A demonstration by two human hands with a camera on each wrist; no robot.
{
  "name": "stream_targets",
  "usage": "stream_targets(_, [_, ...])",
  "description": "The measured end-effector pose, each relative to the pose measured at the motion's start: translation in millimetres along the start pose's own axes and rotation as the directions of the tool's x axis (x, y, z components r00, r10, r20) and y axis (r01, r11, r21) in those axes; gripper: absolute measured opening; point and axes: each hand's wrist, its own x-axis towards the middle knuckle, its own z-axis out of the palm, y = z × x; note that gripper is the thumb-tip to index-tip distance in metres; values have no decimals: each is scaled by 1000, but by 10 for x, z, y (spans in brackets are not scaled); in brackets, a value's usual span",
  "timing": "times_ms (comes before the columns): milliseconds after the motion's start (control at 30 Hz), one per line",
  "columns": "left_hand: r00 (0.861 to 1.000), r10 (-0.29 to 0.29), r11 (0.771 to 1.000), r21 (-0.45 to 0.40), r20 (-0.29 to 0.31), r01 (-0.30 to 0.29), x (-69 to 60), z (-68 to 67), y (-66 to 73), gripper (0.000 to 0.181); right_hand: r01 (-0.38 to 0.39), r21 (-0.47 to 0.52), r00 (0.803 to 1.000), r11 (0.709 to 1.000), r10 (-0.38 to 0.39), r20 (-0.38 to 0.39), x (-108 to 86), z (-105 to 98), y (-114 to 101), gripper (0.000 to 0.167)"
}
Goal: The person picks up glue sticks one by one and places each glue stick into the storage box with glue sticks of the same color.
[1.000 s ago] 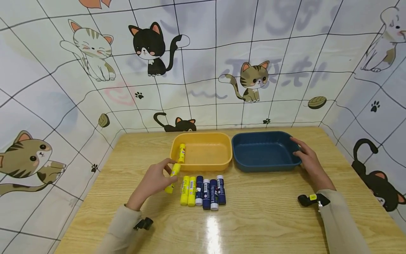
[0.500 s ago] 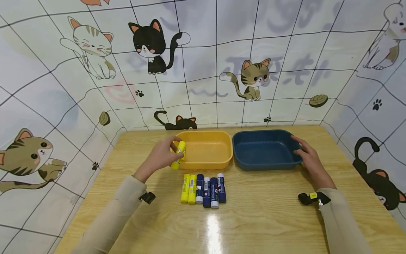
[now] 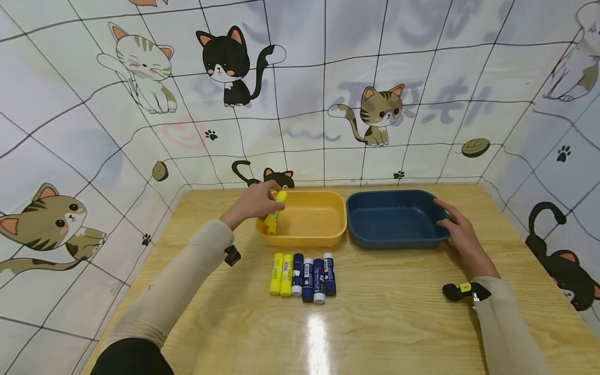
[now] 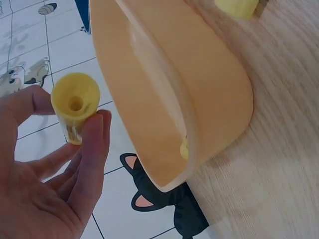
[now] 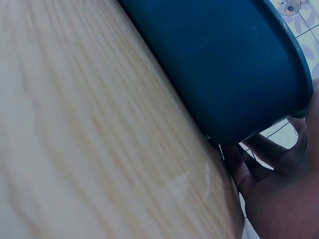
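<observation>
Wood-grain table (image 3: 389,323), cat-print wall (image 3: 323,67) behind. Outstretched left hand (image 3: 256,200) pinches a tilted cylindrical yellow glue stick (image 4: 75,107), raised at the left end of the smooth yellow tray (image 3: 311,240). Right hand (image 3: 461,237) touches rounded blue tray (image 3: 398,242); cannot tell if gripping.

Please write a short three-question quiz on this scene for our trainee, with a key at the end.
1. How many tubes lie in the row on the table?
2. What does the right hand touch? A) the yellow tray; B) the blue tray; C) a blue tube
3. Fill the gap: the tube in the left hand is ____ in colour.

Key: 1. Six. 2. B. 3. Yellow.
</observation>
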Motion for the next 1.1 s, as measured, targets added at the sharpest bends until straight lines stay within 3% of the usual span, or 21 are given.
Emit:
stream_targets(233, [986, -64, 997, 62, 154, 55, 160, 10, -6, 53, -40, 17, 999, 999, 41, -8, -8, 11, -20, 58])
stream_targets(467, [967, -125, 989, 106, 220, 104, 251, 57, -9, 55, -25, 28, 1000, 999, 26, -11, -12, 16, -31, 57])
stream_targets(833, [957, -183, 983, 66, 223, 173, 410, 110, -6, 52, -42, 24, 999, 999, 43, -18, 24, 9, -38, 57])
stream_targets(1100, [953, -252, 966, -12, 170, 257, 499, 217, 36, 23, -38, 21, 999, 999, 39, -16, 38, 16, 6, 57])
